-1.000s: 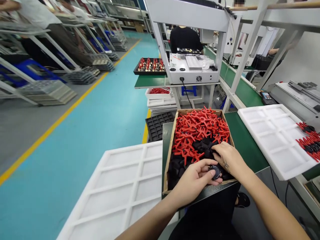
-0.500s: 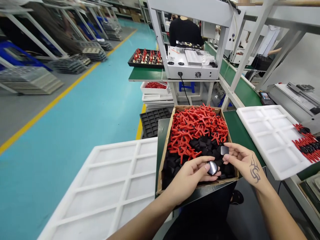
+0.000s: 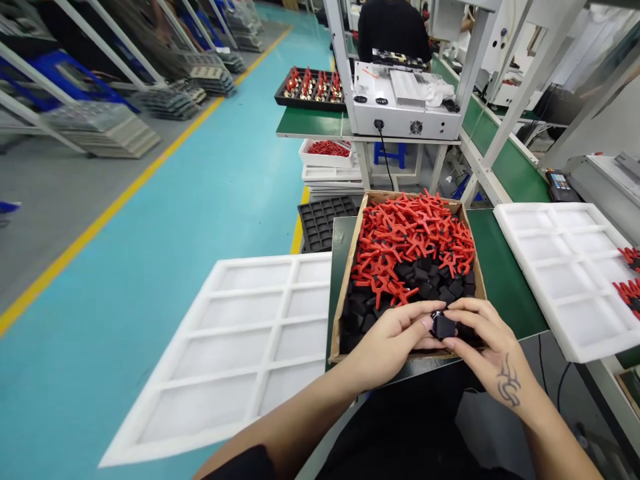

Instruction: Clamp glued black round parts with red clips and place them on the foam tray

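A cardboard box [image 3: 350, 267] sits on the green bench in front of me, heaped with red cross-shaped plastic parts [image 3: 410, 233] at the back and small black square pieces [image 3: 430, 283] at the front. Over the box's near edge my left hand [image 3: 395, 340] and my right hand [image 3: 483, 350] meet. Their fingertips pinch a small black part [image 3: 443, 326] between them; a shiny round piece shows at its left side, against my left fingertips.
An empty white foam tray [image 3: 235, 347] lies left of the box. Another white tray [image 3: 565, 267] on the right holds several red parts at its far edge. Beyond stand a black grid tray [image 3: 323, 223], a white machine [image 3: 405, 113] and a person in black [image 3: 393, 30].
My right hand lifted a black piece out of the box and brought it to the round part in my left hand. The two hands now press together at the box's near edge.
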A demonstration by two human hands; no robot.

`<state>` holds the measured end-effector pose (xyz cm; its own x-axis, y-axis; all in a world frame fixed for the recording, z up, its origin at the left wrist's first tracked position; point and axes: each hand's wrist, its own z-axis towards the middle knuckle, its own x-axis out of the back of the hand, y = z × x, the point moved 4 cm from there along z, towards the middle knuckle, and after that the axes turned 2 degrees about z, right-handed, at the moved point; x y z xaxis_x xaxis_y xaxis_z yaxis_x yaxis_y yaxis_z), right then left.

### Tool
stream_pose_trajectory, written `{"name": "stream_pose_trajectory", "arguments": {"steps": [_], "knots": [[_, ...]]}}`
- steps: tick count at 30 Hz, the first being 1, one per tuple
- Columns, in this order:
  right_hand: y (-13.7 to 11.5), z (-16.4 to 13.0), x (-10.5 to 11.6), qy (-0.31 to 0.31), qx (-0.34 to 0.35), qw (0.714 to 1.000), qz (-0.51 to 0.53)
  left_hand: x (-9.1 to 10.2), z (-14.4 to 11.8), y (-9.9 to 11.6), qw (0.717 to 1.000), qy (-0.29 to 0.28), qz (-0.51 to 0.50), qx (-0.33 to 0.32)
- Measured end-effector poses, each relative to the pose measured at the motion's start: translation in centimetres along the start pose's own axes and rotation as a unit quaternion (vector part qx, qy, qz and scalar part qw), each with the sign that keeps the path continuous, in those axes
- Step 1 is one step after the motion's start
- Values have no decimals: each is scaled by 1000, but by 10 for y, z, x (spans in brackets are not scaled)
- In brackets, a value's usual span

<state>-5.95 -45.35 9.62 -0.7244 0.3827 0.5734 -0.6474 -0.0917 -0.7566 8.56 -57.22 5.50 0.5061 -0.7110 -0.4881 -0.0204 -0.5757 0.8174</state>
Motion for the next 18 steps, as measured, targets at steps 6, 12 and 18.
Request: {"name": "stream_pose_trajectory", "arguments": {"steps": [6,12,18], "knots": [[6,-2,-2,-8,18,1000,-13,-1,1,-2,1000,-9,-11,-4],[6,-1,-4,-18,19,1000,-10,0,2,-5,1000,-22,-7,-9],[6,-2,-4,-21,11,1000,-10,0,2,-4,999,-29,6,-20]]}}
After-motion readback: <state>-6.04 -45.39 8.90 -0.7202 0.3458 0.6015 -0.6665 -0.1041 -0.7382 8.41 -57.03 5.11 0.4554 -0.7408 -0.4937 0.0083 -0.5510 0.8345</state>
